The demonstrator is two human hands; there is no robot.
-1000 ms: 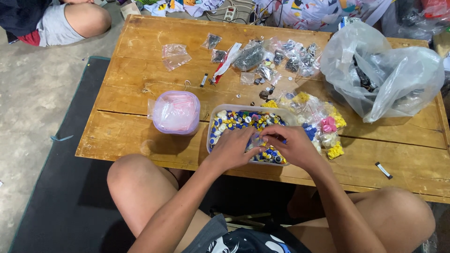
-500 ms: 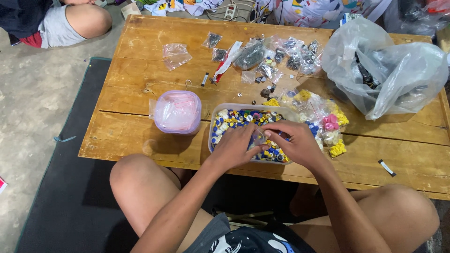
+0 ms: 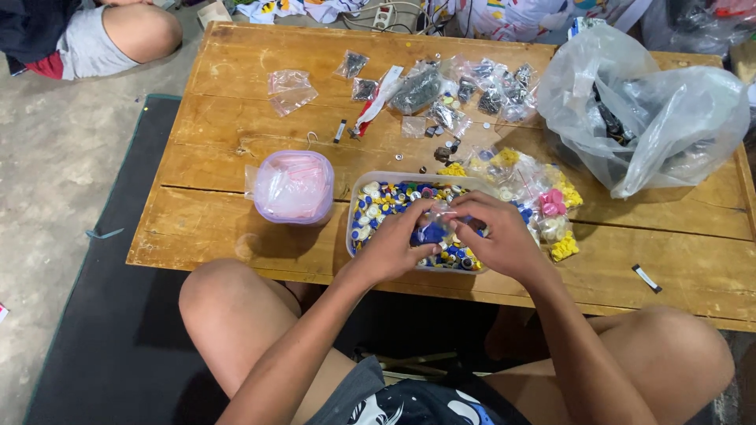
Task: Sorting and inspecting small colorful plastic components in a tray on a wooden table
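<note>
A clear plastic tray (image 3: 353,211) full of small blue, yellow and white pieces sits at the near edge of a low wooden table (image 3: 236,142). Both my hands work over it. My left hand (image 3: 398,242) and my right hand (image 3: 496,236) meet above the tray and together pinch a small clear plastic bag (image 3: 435,218) that holds a few blue pieces. The fingers hide most of the bag.
A round tub (image 3: 293,187) covered in pinkish plastic stands left of the tray. Small bags of yellow and pink pieces (image 3: 543,197) lie to the right, a big clear plastic bag (image 3: 646,110) at far right, several little packets (image 3: 457,90) behind. Another person's knee (image 3: 134,31) is top left.
My hands stay over the tray, fingers shifting slightly on the small bag. The view has drifted a little; nothing else on the table moved.
</note>
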